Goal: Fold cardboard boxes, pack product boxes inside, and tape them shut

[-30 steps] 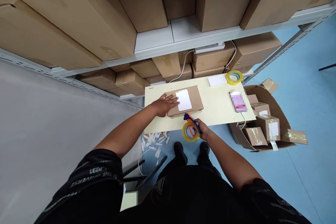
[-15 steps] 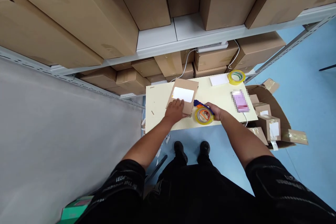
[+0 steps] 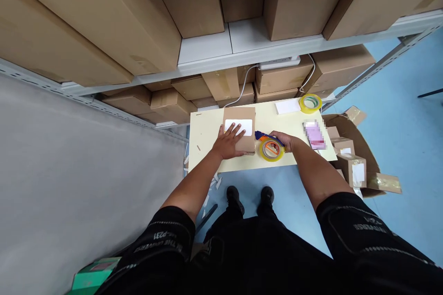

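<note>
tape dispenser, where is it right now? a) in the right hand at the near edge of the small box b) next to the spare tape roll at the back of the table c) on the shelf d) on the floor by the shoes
a: the right hand grips the tape dispenser right beside the small box, which the left hand presses flat on the table.

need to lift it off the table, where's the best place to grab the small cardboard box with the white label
Probably the cardboard box by its two long side edges, from above at its far end. It lies flat on the table; the left hand covers the near end and the tape dispenser crowds its right near corner.
</note>
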`<state>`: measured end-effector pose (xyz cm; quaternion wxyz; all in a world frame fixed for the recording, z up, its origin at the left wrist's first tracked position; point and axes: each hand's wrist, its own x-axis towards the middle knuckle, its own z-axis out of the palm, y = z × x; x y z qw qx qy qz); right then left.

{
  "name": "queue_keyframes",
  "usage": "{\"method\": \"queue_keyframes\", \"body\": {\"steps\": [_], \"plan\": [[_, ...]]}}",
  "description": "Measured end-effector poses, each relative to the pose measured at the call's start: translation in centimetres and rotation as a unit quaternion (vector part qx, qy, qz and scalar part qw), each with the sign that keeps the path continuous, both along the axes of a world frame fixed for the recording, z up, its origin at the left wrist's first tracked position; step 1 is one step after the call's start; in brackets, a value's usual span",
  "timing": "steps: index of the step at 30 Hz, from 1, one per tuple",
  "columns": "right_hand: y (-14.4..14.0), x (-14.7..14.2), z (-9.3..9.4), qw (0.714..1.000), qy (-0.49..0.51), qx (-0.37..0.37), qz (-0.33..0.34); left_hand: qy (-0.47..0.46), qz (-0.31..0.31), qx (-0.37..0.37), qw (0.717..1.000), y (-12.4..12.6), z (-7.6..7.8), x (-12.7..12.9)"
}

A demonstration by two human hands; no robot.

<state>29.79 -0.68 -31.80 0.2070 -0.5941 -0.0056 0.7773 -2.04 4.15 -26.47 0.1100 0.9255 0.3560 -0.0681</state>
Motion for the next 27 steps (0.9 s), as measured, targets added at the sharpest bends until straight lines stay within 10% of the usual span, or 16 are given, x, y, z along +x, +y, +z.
{"method": "queue_keyframes", "body": {"steps": [9,20,27], "plan": [[-5.6,0.2,1.1,0.994,-0.016,0.043,-0.099,0.008,0.089,-0.016,0.996,-0.6,0.2,1.8],[-21.7,-3.7,-0.7,0.987,-0.015,0.031,-0.158,0.013,0.192,-0.029,0.981,-0.4,-0.2,6.3],[-19.2,-8.7,-1.1,0.988,0.046,0.032,-0.142,0.057,0.2,-0.038,0.977,-0.4,0.4,6.6]]}}
